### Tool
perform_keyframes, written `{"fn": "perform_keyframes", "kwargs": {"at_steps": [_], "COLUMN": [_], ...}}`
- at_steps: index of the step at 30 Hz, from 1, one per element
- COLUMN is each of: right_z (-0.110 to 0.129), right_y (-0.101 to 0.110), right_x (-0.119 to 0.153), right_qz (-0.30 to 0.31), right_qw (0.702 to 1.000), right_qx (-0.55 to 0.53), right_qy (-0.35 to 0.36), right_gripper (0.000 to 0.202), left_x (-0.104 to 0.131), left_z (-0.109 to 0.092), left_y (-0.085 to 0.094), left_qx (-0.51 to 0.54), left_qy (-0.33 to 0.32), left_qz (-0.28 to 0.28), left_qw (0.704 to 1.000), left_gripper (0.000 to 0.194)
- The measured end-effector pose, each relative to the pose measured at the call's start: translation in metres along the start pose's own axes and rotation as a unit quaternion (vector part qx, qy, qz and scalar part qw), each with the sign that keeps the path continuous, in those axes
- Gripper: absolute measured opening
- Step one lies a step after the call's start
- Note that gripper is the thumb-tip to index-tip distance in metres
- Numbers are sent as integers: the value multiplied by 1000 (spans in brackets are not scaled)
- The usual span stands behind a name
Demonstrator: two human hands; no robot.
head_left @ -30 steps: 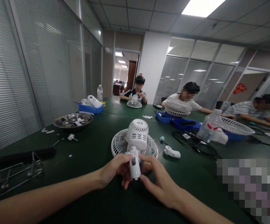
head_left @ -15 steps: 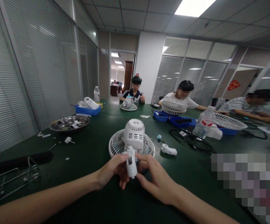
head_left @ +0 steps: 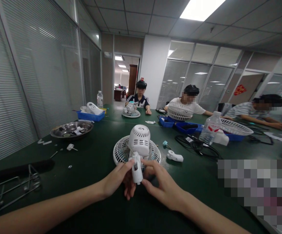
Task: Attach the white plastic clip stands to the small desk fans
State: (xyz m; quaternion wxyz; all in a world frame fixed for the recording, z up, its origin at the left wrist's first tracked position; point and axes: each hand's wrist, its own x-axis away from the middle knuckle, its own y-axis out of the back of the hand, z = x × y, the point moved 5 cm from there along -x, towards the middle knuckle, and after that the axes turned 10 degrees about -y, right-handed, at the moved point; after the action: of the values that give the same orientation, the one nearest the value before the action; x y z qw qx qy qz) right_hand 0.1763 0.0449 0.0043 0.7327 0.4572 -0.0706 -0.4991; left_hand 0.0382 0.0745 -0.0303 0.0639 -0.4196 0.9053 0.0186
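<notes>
A white fan head (head_left: 140,140) rests on its round grille (head_left: 119,150) on the dark green table. From its near side a white neck piece (head_left: 137,174) with an oblong opening points toward me. My left hand (head_left: 121,177) grips this piece from the left, thumb on top and the other fingers curled underneath. On its right side, my right hand (head_left: 161,185) holds it between thumb and fingers. A white plastic part (head_left: 175,156) and a light-blue knob (head_left: 165,143) lie right of the grille.
A metal bowl (head_left: 72,130) of small parts and a blue tray (head_left: 91,116) stand at left, with a metal-rod tool (head_left: 14,182) nearer. Right are black cables (head_left: 198,146), a bottle (head_left: 210,128) and blue bins (head_left: 189,127). Three people sit around the table.
The view has shifted slightly. Both hands keep hold of the neck piece with almost no movement. The person across the table has lowered a hand to the tabletop.
</notes>
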Motion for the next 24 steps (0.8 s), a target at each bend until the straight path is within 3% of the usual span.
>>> {"fn": "perform_keyframes", "kwargs": {"at_steps": [8,18,24], "right_z": [1,-3,-1], "right_y": [2,-2,-2], "right_x": [-2,0,0], "right_qz": [12,13,20], "right_qw": [1000,1000,1000], "right_qx": [-1,0,-2], "right_qy": [-4,-11,-10], "right_gripper": [45,47,48], "left_x": [-2,6,6], "left_z": [2,-10,-10], "left_y": [0,21,14], "left_qx": [-24,-101,-84], "left_qy": [-5,-56,-60], "left_qz": [-8,-150,-119], "left_qw": [1000,982,987], "left_gripper": [74,43,42]}}
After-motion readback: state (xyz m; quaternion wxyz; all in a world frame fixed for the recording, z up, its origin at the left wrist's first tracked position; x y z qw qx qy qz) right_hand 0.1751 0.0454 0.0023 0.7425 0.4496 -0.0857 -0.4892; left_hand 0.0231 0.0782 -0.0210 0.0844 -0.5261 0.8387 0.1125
